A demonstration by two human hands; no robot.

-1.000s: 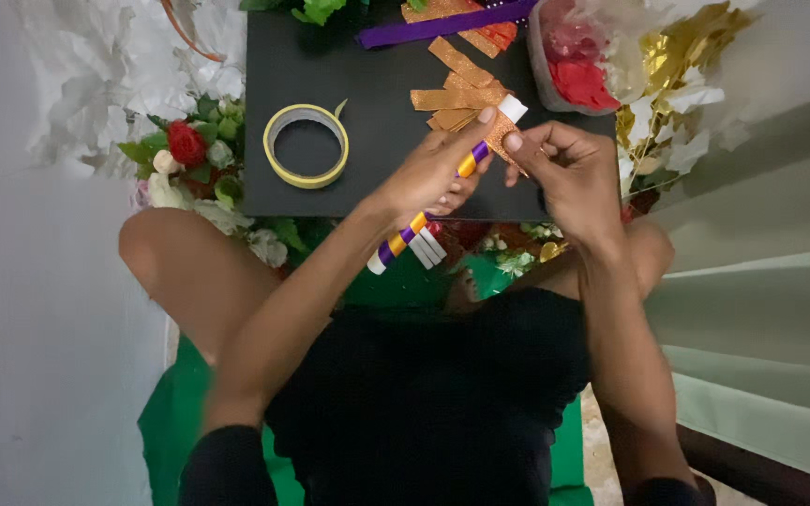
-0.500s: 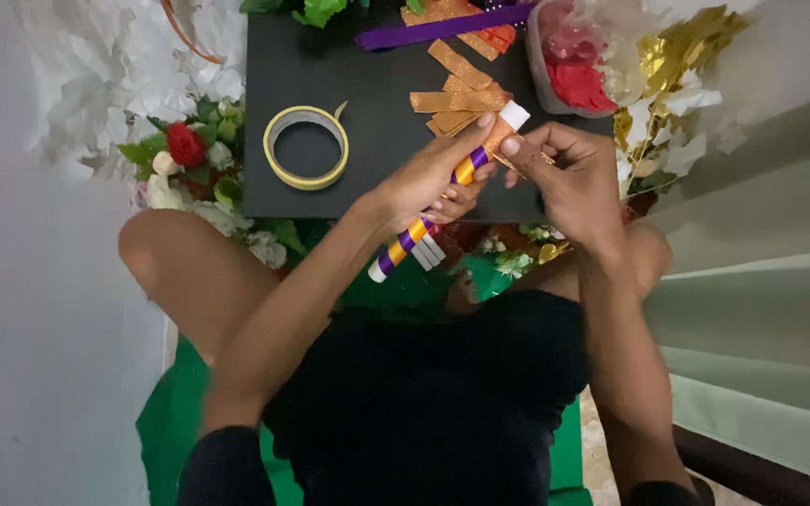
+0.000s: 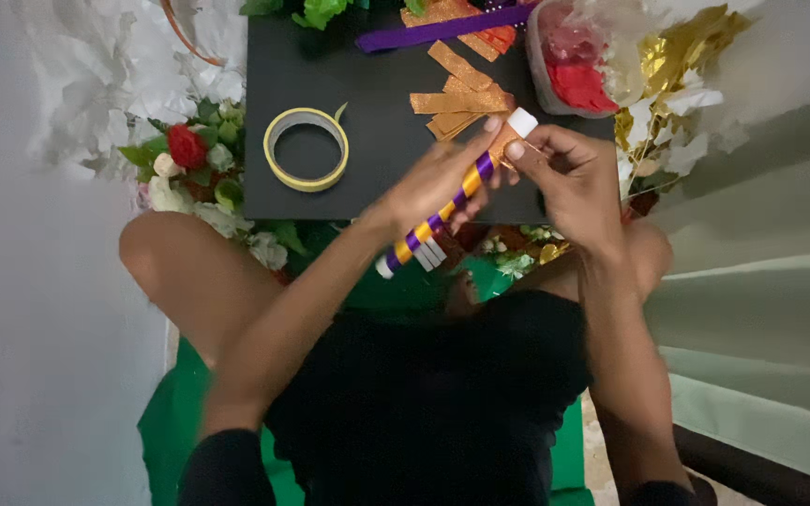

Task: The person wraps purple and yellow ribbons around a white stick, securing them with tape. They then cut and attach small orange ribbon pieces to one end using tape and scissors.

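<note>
Black board lies across your lap, the biggest flat surface here. Its near edge sits just past your knees; its far edge runs out of the top of the frame.

White paper flowers heap along the board's left side, with a small bunch of red and cream blooms touching the left edge. Gold and white foliage crowds the right edge.

Clear plastic tub stands at the board's far right corner. It holds red and pink petals, with pale ones at its right side. Its rim touches the gold leaves.

Purple ribbon lies slantwise along the far edge. Orange glitter strips are fanned just below it, between tub and tape.

Yellow tape roll lies flat on the board's left half, well apart from your hands. Bare black surface surrounds it and stretches to the near left corner: that is the open room.

Your left hand is closed around the middle of the striped stick, purple, orange and white, held tilted over the board's near edge. Your right hand pinches the stick's white upper end, thumb and forefinger closed, the other fingers curled. The lower end juts out toward your lap, beside loose white strips. An orange scrap at the upper end is partly hidden by your fingers.
</note>
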